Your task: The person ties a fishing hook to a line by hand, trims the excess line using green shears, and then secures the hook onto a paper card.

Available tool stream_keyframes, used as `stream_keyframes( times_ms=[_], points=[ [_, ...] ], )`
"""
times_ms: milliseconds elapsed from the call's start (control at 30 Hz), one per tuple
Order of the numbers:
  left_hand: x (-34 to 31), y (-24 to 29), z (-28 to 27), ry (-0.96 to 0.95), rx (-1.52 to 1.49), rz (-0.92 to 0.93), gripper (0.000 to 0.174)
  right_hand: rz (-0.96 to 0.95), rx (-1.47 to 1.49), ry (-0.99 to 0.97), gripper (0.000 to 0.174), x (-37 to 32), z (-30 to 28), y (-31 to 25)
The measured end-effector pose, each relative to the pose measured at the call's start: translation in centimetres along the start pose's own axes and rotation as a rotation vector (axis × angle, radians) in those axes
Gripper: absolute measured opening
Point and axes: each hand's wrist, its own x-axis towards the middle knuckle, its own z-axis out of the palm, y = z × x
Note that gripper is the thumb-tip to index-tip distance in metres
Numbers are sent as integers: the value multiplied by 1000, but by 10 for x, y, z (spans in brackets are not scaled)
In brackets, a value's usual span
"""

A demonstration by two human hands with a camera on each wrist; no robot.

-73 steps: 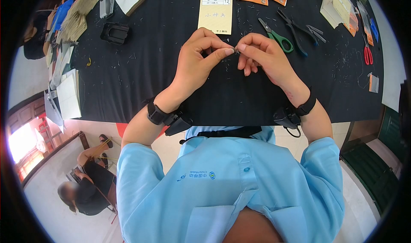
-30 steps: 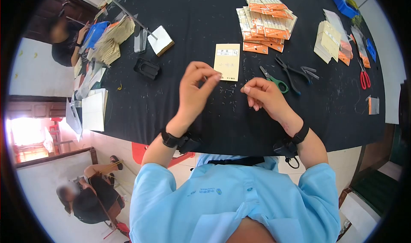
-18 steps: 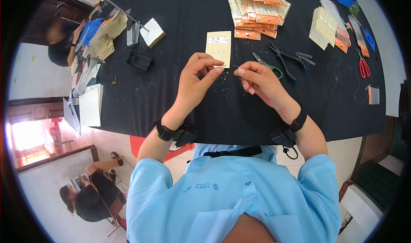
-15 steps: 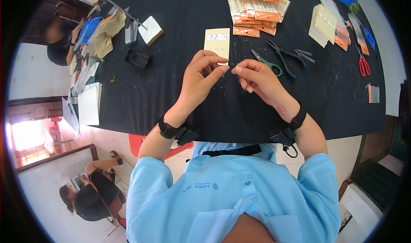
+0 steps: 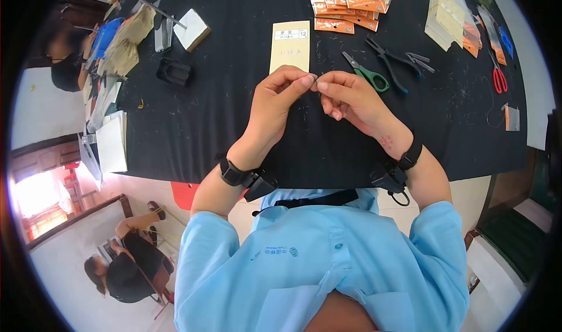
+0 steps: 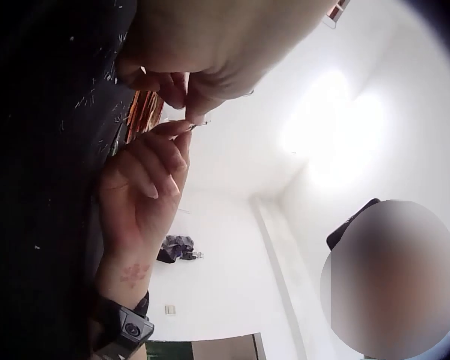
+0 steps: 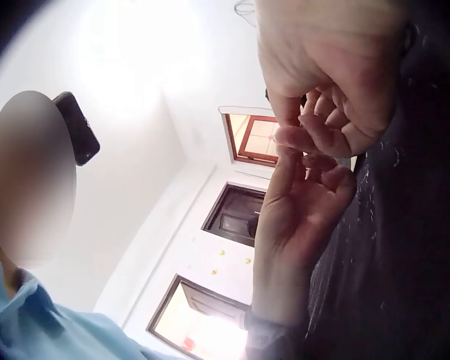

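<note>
Thumb and forefinger of the left hand (image 5: 272,104) pinch a tiny dark, thin thing (image 5: 316,81). From the other side the right hand (image 5: 363,104) pinches at the same spot, its other fingers curled below. The fingertips of both hands meet or nearly meet, just below a cream card (image 5: 290,48) with writing on it. In the left wrist view a thin dark bit (image 6: 200,124) shows at the fingertips, between the left hand (image 6: 210,45) and the right hand (image 6: 142,180). The right wrist view shows the right hand (image 7: 334,67) above the left hand (image 7: 300,217); their fingers hide the thing.
Green scissors (image 5: 372,77), pliers (image 5: 391,60) and orange-edged packets (image 5: 345,7) lie beyond the right hand. Red scissors (image 5: 499,79) and cream cards (image 5: 443,19) are far right. A black holder (image 5: 174,71) and white block (image 5: 191,30) stand left. Clippings dot the black cloth (image 5: 222,39).
The small gap between the two hands' fingertips has closed. The head view has shifted, so the cards and tools appear a little higher in it.
</note>
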Motion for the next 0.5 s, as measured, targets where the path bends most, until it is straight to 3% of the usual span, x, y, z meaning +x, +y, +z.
stream_keyframes(
  times_ms=[500],
  points=[
    [-2, -9, 2, 92, -211, -154, 13, 33, 1, 2, 14, 1, 1, 0]
  ],
)
